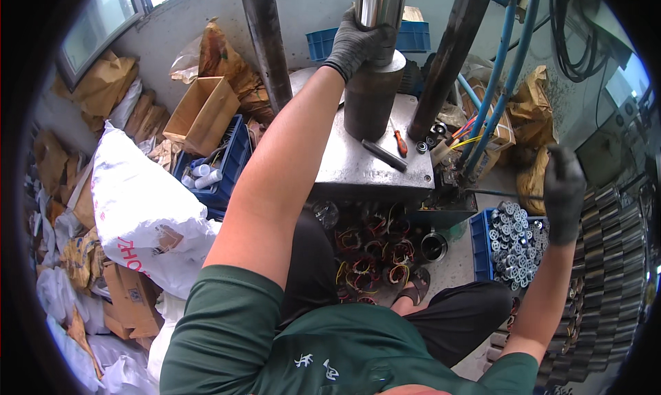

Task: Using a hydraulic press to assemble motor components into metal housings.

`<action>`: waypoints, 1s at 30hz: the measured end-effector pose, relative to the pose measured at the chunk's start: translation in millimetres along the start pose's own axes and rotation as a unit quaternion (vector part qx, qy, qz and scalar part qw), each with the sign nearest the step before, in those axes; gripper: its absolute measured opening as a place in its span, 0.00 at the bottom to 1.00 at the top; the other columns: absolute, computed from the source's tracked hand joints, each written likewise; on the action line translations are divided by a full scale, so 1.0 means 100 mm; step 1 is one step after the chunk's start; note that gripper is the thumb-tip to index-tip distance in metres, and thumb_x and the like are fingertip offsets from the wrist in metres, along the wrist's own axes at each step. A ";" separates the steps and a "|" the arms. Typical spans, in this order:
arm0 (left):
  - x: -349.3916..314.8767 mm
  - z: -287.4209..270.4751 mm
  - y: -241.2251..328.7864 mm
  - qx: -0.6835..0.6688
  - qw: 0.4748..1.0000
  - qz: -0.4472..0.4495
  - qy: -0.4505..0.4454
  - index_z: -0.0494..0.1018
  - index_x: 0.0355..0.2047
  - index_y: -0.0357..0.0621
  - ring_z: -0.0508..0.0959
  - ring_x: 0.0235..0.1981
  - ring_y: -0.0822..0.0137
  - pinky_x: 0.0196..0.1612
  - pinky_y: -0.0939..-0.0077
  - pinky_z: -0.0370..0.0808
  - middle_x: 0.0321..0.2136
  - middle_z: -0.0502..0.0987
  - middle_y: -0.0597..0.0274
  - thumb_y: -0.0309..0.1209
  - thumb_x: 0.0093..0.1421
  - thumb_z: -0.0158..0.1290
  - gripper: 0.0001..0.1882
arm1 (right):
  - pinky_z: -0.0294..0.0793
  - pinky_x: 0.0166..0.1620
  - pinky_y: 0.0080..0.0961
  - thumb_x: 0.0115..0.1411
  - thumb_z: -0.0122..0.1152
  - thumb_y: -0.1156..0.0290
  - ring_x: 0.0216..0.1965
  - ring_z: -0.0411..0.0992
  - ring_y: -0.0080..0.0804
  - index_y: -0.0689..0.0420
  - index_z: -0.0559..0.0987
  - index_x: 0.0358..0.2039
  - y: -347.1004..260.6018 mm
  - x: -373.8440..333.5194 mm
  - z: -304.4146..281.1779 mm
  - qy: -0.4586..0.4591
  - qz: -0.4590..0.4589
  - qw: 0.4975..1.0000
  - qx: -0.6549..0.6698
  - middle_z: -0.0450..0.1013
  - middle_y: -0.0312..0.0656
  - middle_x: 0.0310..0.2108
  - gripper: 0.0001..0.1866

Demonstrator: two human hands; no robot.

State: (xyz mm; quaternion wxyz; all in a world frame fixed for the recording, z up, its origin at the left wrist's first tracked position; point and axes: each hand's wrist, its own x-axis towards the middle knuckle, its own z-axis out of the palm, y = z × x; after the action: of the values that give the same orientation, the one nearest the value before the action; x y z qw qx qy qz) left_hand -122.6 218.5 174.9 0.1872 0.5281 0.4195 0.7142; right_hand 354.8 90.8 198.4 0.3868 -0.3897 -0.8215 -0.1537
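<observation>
My left hand (354, 44), in a dark grey glove, reaches up to the press and wraps its fingers round a dark metal cylinder (387, 49) just below the shiny press ram (380, 6). Part of that cylinder is hidden by the glove. It stands on a thick round steel post (372, 106) on the press table (327, 147). A screwdriver (400, 141) with an orange handle and a short dark bar (384, 155) lie beside the post. At the right, my gloved right hand (564, 195) is closed at the end of a thin dark lever (506, 193).
Press columns (265, 44) flank the ram; blue hoses (499, 71) hang at right. A blue crate (482, 247) holds wheel-like metal parts. Ridged metal stacks (613, 257) line the right side. Wired coils (372, 250) lie under the table. A white sack (144, 209) and wooden box (203, 116) stand left.
</observation>
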 end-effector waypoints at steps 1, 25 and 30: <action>-0.01 -0.01 -0.02 -0.045 0.999 0.002 -0.019 0.65 0.62 0.37 0.80 0.53 0.61 0.60 0.69 0.77 0.52 0.79 0.52 0.42 0.43 0.78 0.50 | 0.77 0.45 0.46 0.66 0.60 0.74 0.41 0.79 0.56 0.54 0.81 0.47 0.08 0.17 0.05 -0.003 0.025 0.999 -0.045 0.79 0.53 0.39 0.10; 0.23 0.22 -0.36 -0.195 0.973 -0.055 -0.107 0.69 0.55 0.53 0.75 0.49 0.69 0.54 0.72 0.77 0.45 0.77 0.66 0.33 0.69 0.46 0.15 | 0.75 0.37 0.48 0.58 0.68 0.69 0.32 0.77 0.57 0.59 0.80 0.27 -0.97 -1.91 -0.45 -0.315 0.188 0.930 0.000 0.76 0.54 0.27 0.08; 0.05 0.14 -0.19 -0.140 0.985 -0.042 -0.095 0.69 0.53 0.47 0.79 0.41 0.70 0.42 0.72 0.80 0.38 0.79 0.64 0.32 0.65 0.57 0.17 | 0.74 0.35 0.47 0.60 0.65 0.71 0.32 0.75 0.63 0.63 0.80 0.30 -0.94 -1.89 -0.46 -0.306 0.190 0.933 -0.011 0.74 0.60 0.28 0.08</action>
State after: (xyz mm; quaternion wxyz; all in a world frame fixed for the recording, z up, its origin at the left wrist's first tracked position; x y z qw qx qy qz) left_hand -114.8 239.0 164.3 0.3276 0.5442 0.3174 0.7041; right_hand 382.3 -94.4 90.8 0.1342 -0.5705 -0.8093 0.0407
